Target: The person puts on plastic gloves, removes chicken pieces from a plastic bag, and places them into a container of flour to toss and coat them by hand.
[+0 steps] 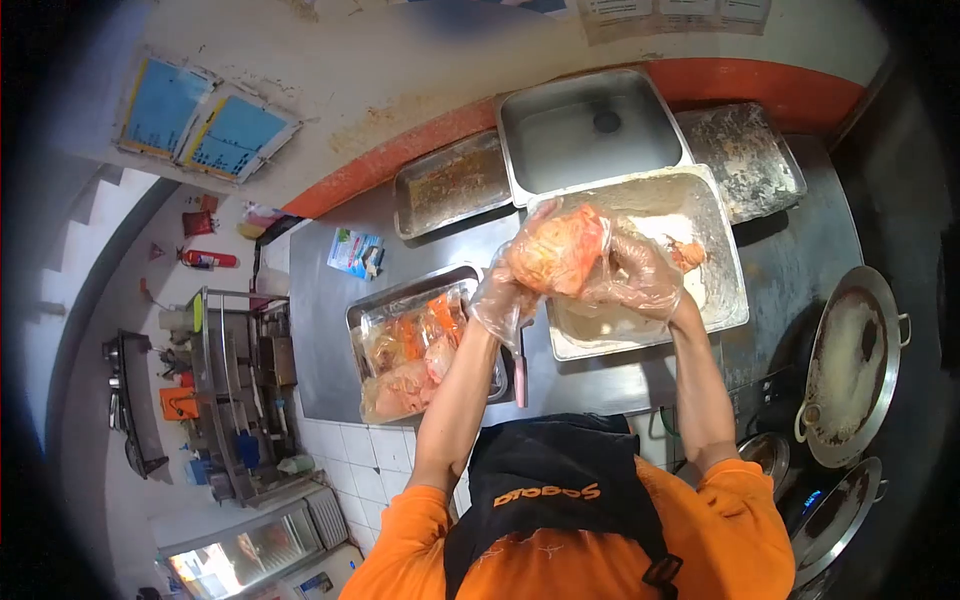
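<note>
My left hand [505,295] and my right hand [640,272], both in clear plastic gloves, are closed around a lump of raw chicken [562,250]. It is pinkish and orange, and they hold it up over a metal pan [735,285] with white flour [640,318] in it. At the pan's right side a small brownish-orange piece [688,257] lies in the flour. Left of my left forearm, a steel tray [357,322] holds several plastic bags of raw chicken [405,385]. Beside that tray, near my left wrist, is a pink-handled tool [520,382].
A steel basin [560,150] of cloudy liquid stands behind the pan, flanked by a stained shallow tray [455,185] and a worn metal tray [745,160]. A blue and white box [355,253] rests on the steel table [320,350]. Large woks [855,370] stand at right.
</note>
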Motion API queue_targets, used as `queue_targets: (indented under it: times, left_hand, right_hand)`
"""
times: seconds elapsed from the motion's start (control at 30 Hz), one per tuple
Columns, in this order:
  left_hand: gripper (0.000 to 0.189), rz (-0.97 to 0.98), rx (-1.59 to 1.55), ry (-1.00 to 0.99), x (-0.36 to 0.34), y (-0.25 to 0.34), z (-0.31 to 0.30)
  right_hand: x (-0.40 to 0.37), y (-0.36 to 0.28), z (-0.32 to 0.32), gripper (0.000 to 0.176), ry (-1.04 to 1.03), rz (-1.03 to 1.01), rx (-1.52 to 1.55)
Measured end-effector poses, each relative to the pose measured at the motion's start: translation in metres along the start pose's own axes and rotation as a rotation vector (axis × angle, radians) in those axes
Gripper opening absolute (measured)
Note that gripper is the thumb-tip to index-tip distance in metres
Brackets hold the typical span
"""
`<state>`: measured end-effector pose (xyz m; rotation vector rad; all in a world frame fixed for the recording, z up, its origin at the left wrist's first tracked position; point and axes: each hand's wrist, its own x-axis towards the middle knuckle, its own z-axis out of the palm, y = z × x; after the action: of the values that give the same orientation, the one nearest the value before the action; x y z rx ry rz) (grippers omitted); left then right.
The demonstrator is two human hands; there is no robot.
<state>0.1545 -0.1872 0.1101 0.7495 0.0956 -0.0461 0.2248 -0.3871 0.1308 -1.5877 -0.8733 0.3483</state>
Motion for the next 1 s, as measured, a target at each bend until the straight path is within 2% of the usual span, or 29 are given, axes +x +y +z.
queue_targets:
  times: [0.03,0.07,0.13,0.17,0.2,0.27,0.33,0.4,0.43,0.47,0.53,0.57,0.6,0.67,0.7,0.73,0.8,0.83,0.87,0.93,0.97,1.0]
  left_hand:
    - [0.048,-0.062,-0.011,0.089,0.005,-0.006,-0.005]
    - [0.048,-0.059,-0.012,0.1,0.009,-0.01,-0.016]
    - [0.041,0.005,0.088,0.156,0.014,-0.018,-0.034]
    - [0.033,0.125,0.167,0.201,0.008,-0.019,-0.016]
    - [0.033,0.128,0.166,0.208,0.007,-0.023,-0.016]
    - [0.027,0.429,0.752,0.255,0.011,-0.027,-0.014]
    - [0.024,0.444,0.731,0.265,0.018,-0.031,-0.02]
    - [0.02,0.441,0.703,0.28,0.019,-0.029,-0.023]
    - [0.016,0.338,0.53,0.359,0.019,-0.029,-0.018]
    - [0.016,0.347,0.526,0.353,0.019,-0.027,-0.016]
    - [0.014,0.363,0.751,0.257,0.013,-0.023,-0.015]
    - [0.014,0.262,0.535,0.291,0.007,-0.016,0.0]
    - [0.014,0.267,0.539,0.283,0.005,-0.015,0.001]
    - [0.02,0.147,0.134,0.276,0.004,-0.014,0.004]
    - [0.033,0.185,0.219,0.243,0.01,-0.024,-0.006]
    - [0.033,0.188,0.219,0.239,0.01,-0.033,-0.017]
    - [0.03,0.05,-0.025,0.294,0.01,-0.037,-0.013]
    - [0.03,0.267,0.739,0.202,0.01,-0.05,-0.031]
    - [0.03,0.27,0.737,0.195,0.016,-0.054,-0.045]
    - [0.028,0.162,0.847,0.233,0.027,-0.053,-0.061]
    - [0.027,0.273,0.526,0.315,0.018,-0.055,-0.038]
    - [0.027,0.273,0.527,0.309,0.017,-0.049,-0.027]
  right_hand:
    - [0.001,-0.003,-0.001,0.073,-0.011,0.004,0.009]
    - [0.004,-0.006,-0.004,0.074,-0.033,-0.013,0.04]
    - [0.007,-0.003,-0.002,0.075,-0.059,-0.028,0.076]
    - [0.007,0.002,0.004,0.077,-0.048,0.013,0.213]
    - [0.008,0.005,0.008,0.079,-0.036,0.053,0.348]
    - [0.009,0.005,0.015,0.08,-0.001,0.053,0.289]
    - [0.009,0.01,0.023,0.081,0.038,0.046,0.228]
    - [0.001,0.027,0.042,0.079,0.29,-0.05,0.051]
    - [-0.002,0.035,0.046,0.071,0.31,-0.037,0.232]
    - [-0.003,0.028,0.041,0.071,0.308,-0.046,0.225]
    - [-0.005,0.008,0.028,0.067,0.308,0.181,0.47]
    - [-0.01,0.014,0.015,0.072,0.179,0.134,0.334]
    - [-0.013,0.013,0.01,0.072,0.184,0.126,0.332]
    - [-0.021,0.008,0.002,0.083,0.066,0.1,0.759]
    - [-0.021,0.011,-0.003,0.092,0.041,0.171,0.748]
    - [-0.02,0.015,-0.002,0.092,0.041,0.168,0.745]
    - [-0.017,0.02,0.002,0.094,0.057,0.338,0.932]
    - [-0.019,0.019,0.003,0.091,0.04,0.389,0.921]
    - [-0.02,0.019,0.007,0.091,0.043,0.385,0.915]
    - [-0.021,0.028,0.016,0.09,0.022,0.249,0.626]
    - [-0.022,0.039,0.02,0.089,0.049,0.319,0.7]
    - [-0.022,0.038,0.017,0.089,0.053,0.317,0.697]
